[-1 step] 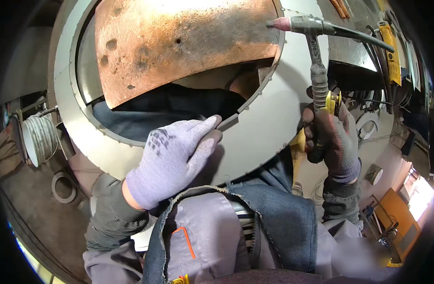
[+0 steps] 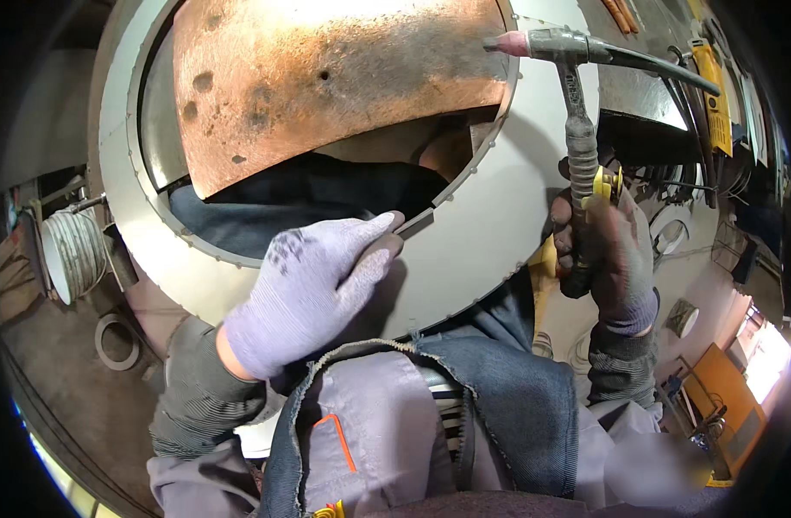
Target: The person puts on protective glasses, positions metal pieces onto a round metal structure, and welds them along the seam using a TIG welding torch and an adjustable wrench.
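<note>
My right hand (image 2: 615, 250), in a dark glove, is wrapped round the handle of a TIG welding torch (image 2: 578, 129). The torch stands upright in the picture, its pink nozzle pointing left over the ring's right side. My left hand (image 2: 313, 276), in a pale lilac glove, pinches the end of a thin metal strip (image 2: 419, 222) between thumb and fingers. That strip lies along the inner rim of a large flat grey metal ring (image 2: 490, 229) dotted with small weld spots. A spotted copper plate (image 2: 335, 78) covers much of the ring's opening, with dark blue cloth (image 2: 300, 198) below it.
A white ribbed spool (image 2: 72, 250) stands at the left, above a small ring (image 2: 116, 342) on the floor. Cables and a yellow-labelled object (image 2: 715, 99) are at the upper right. An orange-brown board (image 2: 719, 401) leans at the lower right.
My left hand and forearm have shifted slightly left, the fingertips still at the strip. A finger of my right hand has moved a little on the torch handle.
</note>
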